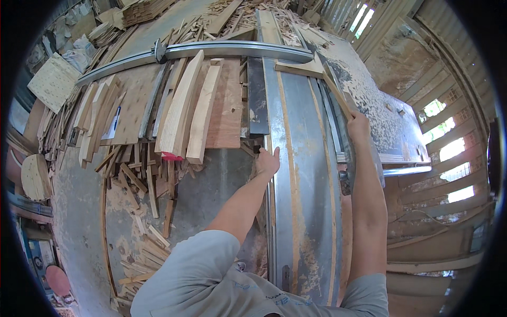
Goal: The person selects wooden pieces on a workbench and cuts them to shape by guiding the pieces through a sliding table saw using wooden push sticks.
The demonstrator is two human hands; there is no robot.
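Note:
My right hand [359, 126] is closed round the near end of a wooden stick [337, 94], held beside the right edge of the metal saw table. The stick's far end meets a wedge-shaped wooden piece [302, 69] lying by the long metal fence [237, 49]. At the near edge of the sliding table, my left hand [268, 161] is closed on a small black handle [257, 149], one digit sticking out to the right. Left of it, pale shaped wooden legs [207, 108] lie on a reddish board [224, 113]. My fingers partly cover the handle.
A metal table with sawdust-strewn grooves [303, 158] runs lengthwise before me. More cut blanks [97, 113] and a pen [115, 117] lie at left. Offcuts [150, 253] litter the floor below; scrap wood [211, 24] heaps up behind the fence. A slatted wall [438, 132] stands at right.

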